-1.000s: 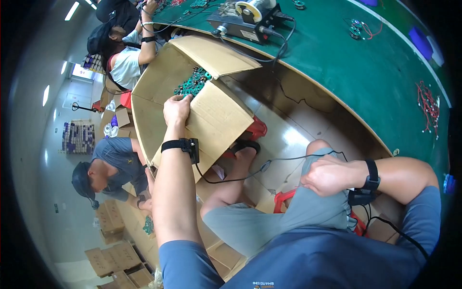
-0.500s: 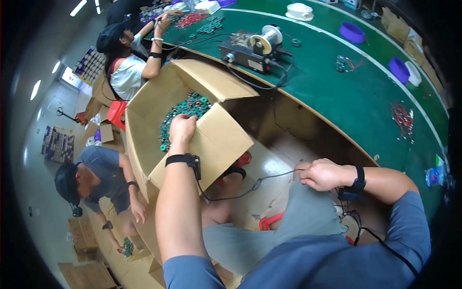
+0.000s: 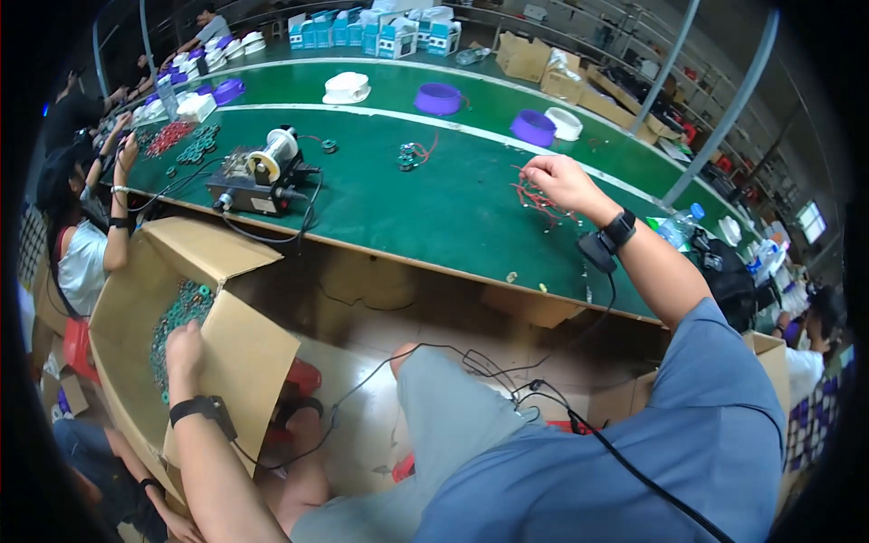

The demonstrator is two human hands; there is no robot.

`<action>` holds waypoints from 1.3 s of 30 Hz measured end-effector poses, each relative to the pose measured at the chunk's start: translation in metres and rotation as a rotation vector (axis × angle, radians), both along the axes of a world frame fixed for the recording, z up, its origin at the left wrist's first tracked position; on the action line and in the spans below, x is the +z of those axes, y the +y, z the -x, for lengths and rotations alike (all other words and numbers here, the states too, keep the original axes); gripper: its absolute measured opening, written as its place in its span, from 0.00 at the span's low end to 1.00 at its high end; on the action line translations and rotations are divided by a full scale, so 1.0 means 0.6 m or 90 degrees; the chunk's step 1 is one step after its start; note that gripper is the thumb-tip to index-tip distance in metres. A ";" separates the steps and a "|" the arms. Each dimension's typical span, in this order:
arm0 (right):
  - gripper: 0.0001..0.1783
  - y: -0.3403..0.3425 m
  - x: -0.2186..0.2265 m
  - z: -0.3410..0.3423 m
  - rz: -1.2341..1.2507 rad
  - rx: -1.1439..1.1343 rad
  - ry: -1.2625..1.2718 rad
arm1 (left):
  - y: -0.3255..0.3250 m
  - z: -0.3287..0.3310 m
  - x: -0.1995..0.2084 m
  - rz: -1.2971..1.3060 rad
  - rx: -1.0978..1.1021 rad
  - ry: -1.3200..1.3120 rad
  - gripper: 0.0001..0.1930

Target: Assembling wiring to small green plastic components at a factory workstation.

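Observation:
My left hand [image 3: 185, 355] is closed at the near flap of an open cardboard box [image 3: 249, 339], its fingertips hidden from me. Inside the box lies a heap of small green ring-shaped coils [image 3: 188, 303], just beyond that hand. Over the green table, my right hand [image 3: 568, 188] has its fingers pinched together at a loose bundle of thin red wires [image 3: 541, 210]. Red wire shows right at those fingertips; how many strands they grip is unclear. Both wrists wear black bands with small boxes.
On the green table [image 3: 398, 217] stand a soldering unit with a wire spool [image 3: 262, 172] and a few wired coils [image 3: 412, 156]. Purple bowls [image 3: 438, 99] and a white one [image 3: 347, 88] sit farther back. A black cable crosses my lap. Co-workers sit left and right.
My right hand has risen from my knee to the red wires on the table. My view has swung to the right; my left hand stays at the box.

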State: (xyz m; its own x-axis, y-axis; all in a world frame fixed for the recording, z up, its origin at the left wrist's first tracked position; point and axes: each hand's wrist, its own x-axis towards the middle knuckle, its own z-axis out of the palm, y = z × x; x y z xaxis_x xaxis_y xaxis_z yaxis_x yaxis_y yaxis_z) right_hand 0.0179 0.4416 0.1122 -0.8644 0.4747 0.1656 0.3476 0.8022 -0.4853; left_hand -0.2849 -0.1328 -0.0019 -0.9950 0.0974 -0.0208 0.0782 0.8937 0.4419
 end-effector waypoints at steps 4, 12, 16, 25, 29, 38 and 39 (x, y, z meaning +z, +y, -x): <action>0.19 0.082 -0.019 -0.023 -0.193 0.012 -0.100 | 0.000 -0.001 0.006 0.009 0.007 -0.028 0.28; 0.27 0.014 -0.030 0.059 -0.284 0.129 -0.031 | -0.006 -0.002 0.003 0.031 0.022 -0.020 0.27; 0.34 -0.014 -0.053 0.167 -0.158 0.139 -0.014 | 0.008 -0.020 0.019 0.055 0.085 -0.032 0.27; 0.14 -0.031 -0.110 0.324 0.176 0.009 -0.043 | 0.036 -0.052 0.049 0.057 0.130 -0.083 0.26; 0.08 -0.021 -0.108 0.322 0.212 0.000 -0.040 | 0.034 -0.058 0.056 0.060 0.159 -0.100 0.25; 0.07 0.035 -0.054 0.205 0.250 -0.008 -0.165 | 0.032 -0.061 0.053 0.043 0.157 -0.099 0.26; 0.08 0.034 -0.045 0.190 0.217 0.005 -0.201 | 0.033 -0.066 0.059 0.047 0.162 -0.095 0.26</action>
